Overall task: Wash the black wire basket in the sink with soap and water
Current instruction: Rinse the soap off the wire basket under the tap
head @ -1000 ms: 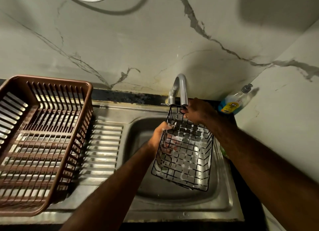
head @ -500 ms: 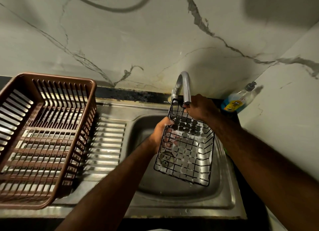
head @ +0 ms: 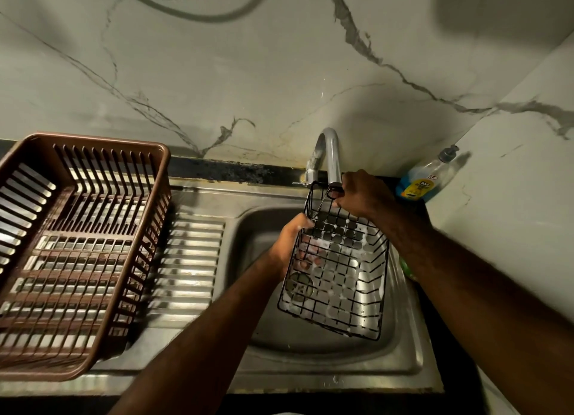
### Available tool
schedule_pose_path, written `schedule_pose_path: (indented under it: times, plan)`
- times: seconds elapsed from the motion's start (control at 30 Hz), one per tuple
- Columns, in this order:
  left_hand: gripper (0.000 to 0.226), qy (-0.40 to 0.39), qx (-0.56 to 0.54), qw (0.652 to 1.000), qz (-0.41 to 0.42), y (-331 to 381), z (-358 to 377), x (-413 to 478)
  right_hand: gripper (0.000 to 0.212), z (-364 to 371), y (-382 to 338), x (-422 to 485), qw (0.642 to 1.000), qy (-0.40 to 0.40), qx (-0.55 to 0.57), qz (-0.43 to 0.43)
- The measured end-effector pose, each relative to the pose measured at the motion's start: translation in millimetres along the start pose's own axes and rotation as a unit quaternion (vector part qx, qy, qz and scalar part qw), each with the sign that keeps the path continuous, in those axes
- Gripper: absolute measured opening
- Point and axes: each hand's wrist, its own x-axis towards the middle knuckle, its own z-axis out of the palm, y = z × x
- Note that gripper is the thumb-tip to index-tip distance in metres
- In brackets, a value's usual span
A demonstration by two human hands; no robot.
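The black wire basket (head: pixel 338 278) hangs tilted over the steel sink (head: pixel 257 234), with white soap foam clinging to its mesh. My left hand (head: pixel 295 237) grips its left side, fingers curled underneath and seen through the wires. My right hand (head: pixel 360 194) holds the basket's far top edge, right at the spout of the curved tap (head: pixel 329 154). No water stream is plainly visible.
A brown plastic dish rack (head: pixel 77 250) stands on the ribbed drainboard (head: pixel 189 265) to the left. A dish-soap bottle (head: pixel 425 178) leans in the back right corner. Marble walls close in behind and on the right. Something green (head: pixel 407 268) lies at the sink's right edge.
Both hands keep the same hold on the basket. The basket has tilted and shifted slightly under the tap, and the view has drifted a little.
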Motion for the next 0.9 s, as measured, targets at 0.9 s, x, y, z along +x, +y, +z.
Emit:
schedule_pose_path:
  times: [0.9]
  plan:
    - [0.049,0.246,0.056,0.956,0.147,-2.4,-33.4,-43.9,0.031,55.8,-9.4,25.0,0.898,-0.147,0.402,0.101]
